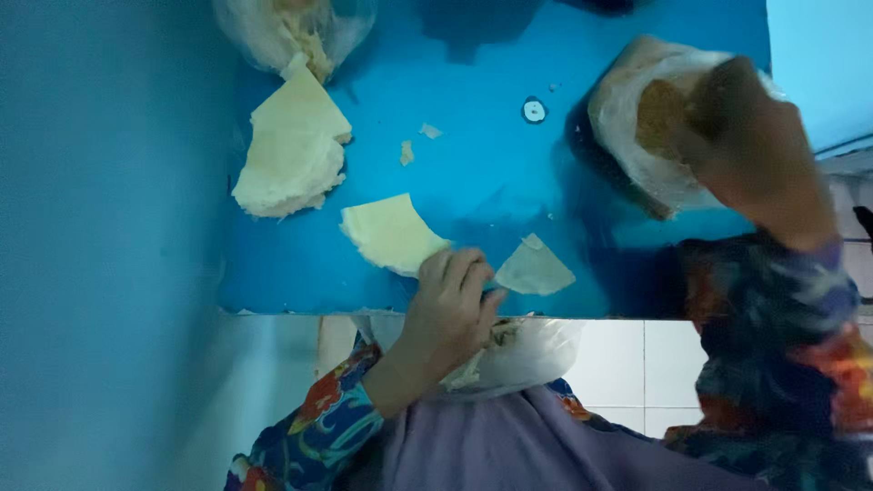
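Note:
My left hand rests at the near edge of the blue table, fingers curled, its knuckles touching the corner of a pale thin dough sheet. A small folded triangle of dough lies just right of that hand. My right hand reaches into a clear plastic bag of brown crumbly filling at the right; its fingertips are hidden inside the bag. Both arms wear floral sleeves.
A stack of pale dough sheets lies at the far left of the table, below another plastic bag. A third bag sits in my lap under the table edge. Small dough scraps and a round cap lie mid-table.

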Tool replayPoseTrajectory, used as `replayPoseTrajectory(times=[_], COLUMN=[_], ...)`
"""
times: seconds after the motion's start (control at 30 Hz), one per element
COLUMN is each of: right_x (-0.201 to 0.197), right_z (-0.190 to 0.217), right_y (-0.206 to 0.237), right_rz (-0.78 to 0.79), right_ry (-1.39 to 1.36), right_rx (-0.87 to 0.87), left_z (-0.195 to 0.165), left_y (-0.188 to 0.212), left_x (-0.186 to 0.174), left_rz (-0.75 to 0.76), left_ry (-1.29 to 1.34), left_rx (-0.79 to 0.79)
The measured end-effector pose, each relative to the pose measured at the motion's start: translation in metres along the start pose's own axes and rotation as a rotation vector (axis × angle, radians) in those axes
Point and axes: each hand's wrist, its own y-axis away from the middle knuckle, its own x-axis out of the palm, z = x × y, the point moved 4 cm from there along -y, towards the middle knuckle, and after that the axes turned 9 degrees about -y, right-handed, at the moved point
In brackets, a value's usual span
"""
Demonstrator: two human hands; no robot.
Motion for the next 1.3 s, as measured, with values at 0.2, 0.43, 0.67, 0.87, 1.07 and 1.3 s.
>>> replayPoseTrajectory(times=[0.2, 0.43, 0.67, 0.87, 1.07, 1.3], right_x=[0.044, 0.094, 0.089, 0.080, 0.081, 0.079], right_z=[0.097, 0.131, 0.128, 0.115, 0.115, 0.109], right_y=[0.052, 0.083, 0.104, 0.106, 0.103, 0.100], right_rz=[0.133, 0.101, 0.023, -0.041, -0.005, 0.134], right_ry=[-0.577, -0.359, -0.149, -0.217, -0.215, -0.445], right_rx=[-0.262, -0.333, -0.279, -0.034, 0.052, 0.162], left_z=[-0.008, -0.007, -0.009, -0.011, -0.018, -0.021], left_y=[-0.006, -0.009, -0.010, -0.012, -0.005, -0.003], left_x=[0.002, 0.005, 0.004, 0.006, 0.004, 0.006], left_rz=[-0.059, -0.039, -0.075, 0.008, -0.072, 0.021], left_ry=[-0.019, -0.023, 0.020, 0.064, 0.161, 0.130], left_rx=[-0.019, -0.053, -0.058, -0.041, -0.036, -0.002])
